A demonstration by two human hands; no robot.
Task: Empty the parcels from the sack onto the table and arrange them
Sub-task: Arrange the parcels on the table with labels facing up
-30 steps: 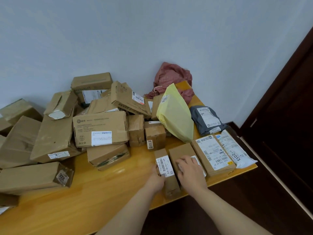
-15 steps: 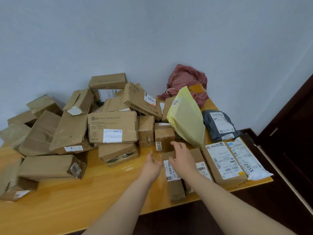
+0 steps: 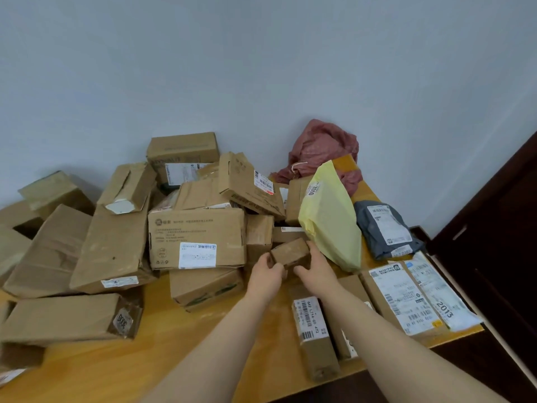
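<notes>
Over at the left, a heap of brown cardboard boxes (image 3: 110, 245) lies tumbled against the wall, apparently just as it was tipped out and not yet sorted. A long brown carton with a "3006" sticker (image 3: 66, 318) lies in front of the heap on the yellow wooden desk (image 3: 174, 359), and a large brown carton with a white label (image 3: 197, 238) fronts the middle of the pile. Just right of that carton, the left hand (image 3: 266, 279) and the right hand (image 3: 315, 270) hold a small brown cardboard box (image 3: 290, 253) between them. Each grip is curled round one end, and the box sits tilted at the pile's near edge, probably being drawn out toward the tidy row. Beside the right hand a pale yellow plastic mailer bag (image 3: 331, 216) leans on the boxes, and behind it the crumpled pink-red sack (image 3: 322, 146) slumps at the wall, looking emptied. Further right a grey plastic mailer (image 3: 383, 228) lies flat. Along the near right edge a narrow brown box with a barcode label (image 3: 312, 335), a flat brown box with a large white label (image 3: 401, 298) and a white printed mailer marked "2013" (image 3: 436, 295) lie side by side, labels up, presumably for reading.
</notes>
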